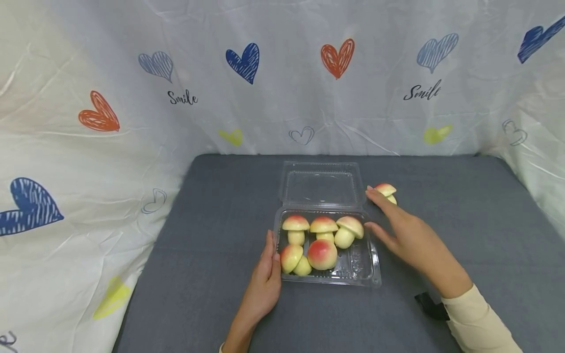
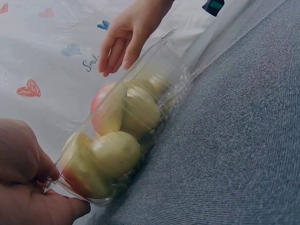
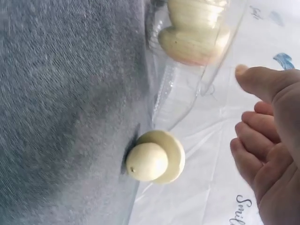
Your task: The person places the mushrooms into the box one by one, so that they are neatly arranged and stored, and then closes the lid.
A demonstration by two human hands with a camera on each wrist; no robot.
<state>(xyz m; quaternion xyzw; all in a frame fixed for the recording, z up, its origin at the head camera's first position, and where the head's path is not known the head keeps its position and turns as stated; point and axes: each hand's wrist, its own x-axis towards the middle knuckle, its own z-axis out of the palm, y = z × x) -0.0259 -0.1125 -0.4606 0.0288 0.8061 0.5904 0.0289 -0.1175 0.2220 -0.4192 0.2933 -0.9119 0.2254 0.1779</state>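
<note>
A clear plastic clamshell box (image 1: 357,264) lies with its lid (image 1: 320,186) folded back. Several toy mushrooms (image 1: 322,255) with red-and-yellow caps and pale stems fill most of it; the front right corner holds none. My left hand (image 1: 261,287) grips the box's left edge, and in the left wrist view thumb and fingers (image 2: 70,206) pinch its rim. Over the box's right side hovers my right hand (image 1: 410,238), fingers extended and holding nothing. Another toy mushroom (image 3: 147,161) stands on the table beyond that hand, partly hidden by it in the head view.
Grey cloth covers the table (image 1: 212,220). A white curtain (image 1: 282,98) printed with hearts and the word Smile hangs behind and along the sides. Near the right wrist is a black piece (image 1: 431,306), apparently part of the wrist-worn gear.
</note>
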